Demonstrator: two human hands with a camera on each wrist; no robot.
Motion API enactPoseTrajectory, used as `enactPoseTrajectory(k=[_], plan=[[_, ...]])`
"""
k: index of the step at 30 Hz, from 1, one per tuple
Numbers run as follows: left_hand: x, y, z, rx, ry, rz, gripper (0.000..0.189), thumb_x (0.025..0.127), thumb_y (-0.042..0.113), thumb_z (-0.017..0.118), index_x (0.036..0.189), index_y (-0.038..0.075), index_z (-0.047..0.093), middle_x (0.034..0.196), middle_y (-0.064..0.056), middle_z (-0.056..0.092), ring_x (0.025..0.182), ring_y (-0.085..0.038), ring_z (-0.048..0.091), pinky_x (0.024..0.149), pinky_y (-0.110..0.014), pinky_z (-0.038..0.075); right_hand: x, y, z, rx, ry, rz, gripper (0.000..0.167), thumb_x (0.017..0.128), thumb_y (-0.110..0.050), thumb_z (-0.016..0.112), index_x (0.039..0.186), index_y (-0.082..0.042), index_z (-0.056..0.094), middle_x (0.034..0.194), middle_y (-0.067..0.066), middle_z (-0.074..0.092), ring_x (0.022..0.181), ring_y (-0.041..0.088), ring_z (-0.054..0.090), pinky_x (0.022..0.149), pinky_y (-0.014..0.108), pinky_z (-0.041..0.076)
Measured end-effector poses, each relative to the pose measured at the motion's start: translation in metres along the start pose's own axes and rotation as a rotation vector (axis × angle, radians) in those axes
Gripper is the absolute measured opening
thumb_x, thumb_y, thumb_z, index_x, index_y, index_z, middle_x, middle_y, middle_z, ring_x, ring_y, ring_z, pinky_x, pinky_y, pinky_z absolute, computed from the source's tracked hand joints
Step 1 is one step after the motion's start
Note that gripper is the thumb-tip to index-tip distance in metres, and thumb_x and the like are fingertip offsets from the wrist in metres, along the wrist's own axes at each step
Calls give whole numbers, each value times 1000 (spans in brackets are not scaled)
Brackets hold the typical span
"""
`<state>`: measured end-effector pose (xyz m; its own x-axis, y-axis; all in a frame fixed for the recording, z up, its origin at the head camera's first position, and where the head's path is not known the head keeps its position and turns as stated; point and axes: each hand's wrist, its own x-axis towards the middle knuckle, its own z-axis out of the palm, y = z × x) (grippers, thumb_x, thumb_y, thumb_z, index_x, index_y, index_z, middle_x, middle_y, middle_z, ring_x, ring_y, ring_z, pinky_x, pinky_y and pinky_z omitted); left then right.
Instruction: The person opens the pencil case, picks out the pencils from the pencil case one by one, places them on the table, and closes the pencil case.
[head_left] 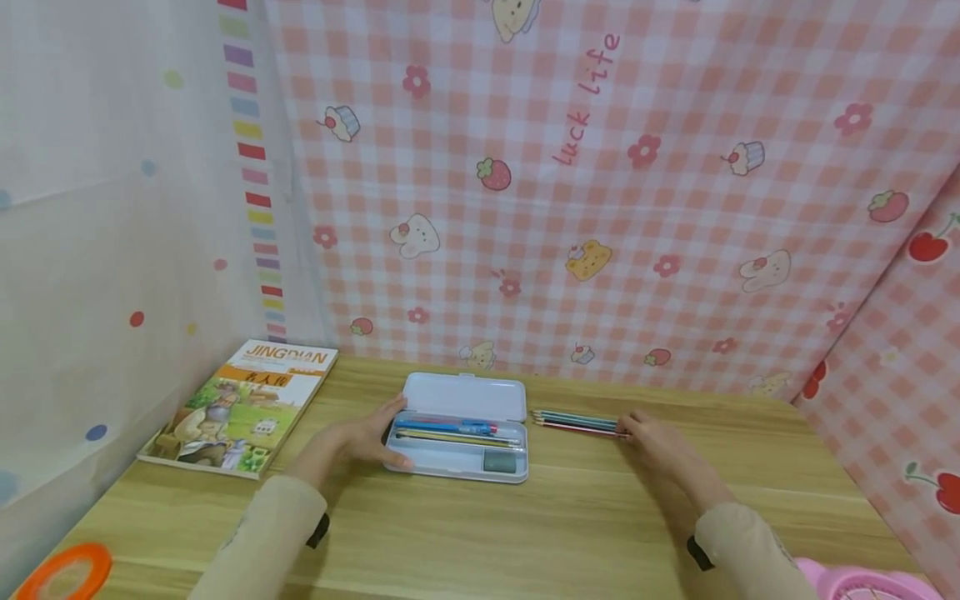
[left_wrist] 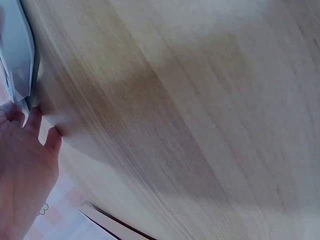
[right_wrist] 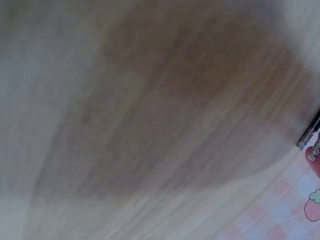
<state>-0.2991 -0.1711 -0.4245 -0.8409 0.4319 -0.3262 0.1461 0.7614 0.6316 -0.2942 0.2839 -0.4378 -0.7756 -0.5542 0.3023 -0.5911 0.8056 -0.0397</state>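
Observation:
A pale white-blue pencil case (head_left: 446,463) lies with its lid up on the wooden table. Inside are a blue pen (head_left: 438,427), some thin pencils or sticks and a dark green eraser (head_left: 499,462). My left hand (head_left: 363,437) grips the case's left end, thumb at the front corner and fingers toward the back. In the left wrist view its fingers (left_wrist: 34,120) meet the case's edge (left_wrist: 17,47). To the right of the case, my right hand (head_left: 656,446) pinches the right ends of several pencils (head_left: 573,421), whose sharpened tips point at the case. Pencil ends (right_wrist: 307,137) show at the right wrist view's edge.
A book (head_left: 240,408) with a picture cover lies at the left. An orange ring-shaped object (head_left: 93,567) is at the front left corner, and a pink object (head_left: 862,581) at the front right. A checked cloth (head_left: 525,308) hangs behind the table.

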Motion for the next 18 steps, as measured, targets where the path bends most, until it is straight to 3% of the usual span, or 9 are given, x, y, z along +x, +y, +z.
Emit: enactPoseTrajectory(k=[6,18], plan=[[0,0,-1,-14,-5,12,113,71,42,75,147,3,0,154,-17,-6,140,-39,-1,112,-56,10,2,0,3,-26,32,-17,15,80,4,64,89,-8,60,86,4,57,75,17,59,63,32,50],[0,0,0,-2,-1,-1,114,70,45,75,147,6,1,154,-15,-6,141,-38,0,112,-55,11,7,-1,4,-39,4,27,12,81,-2,65,88,-11,61,88,3,59,78,16,58,64,32,50]])
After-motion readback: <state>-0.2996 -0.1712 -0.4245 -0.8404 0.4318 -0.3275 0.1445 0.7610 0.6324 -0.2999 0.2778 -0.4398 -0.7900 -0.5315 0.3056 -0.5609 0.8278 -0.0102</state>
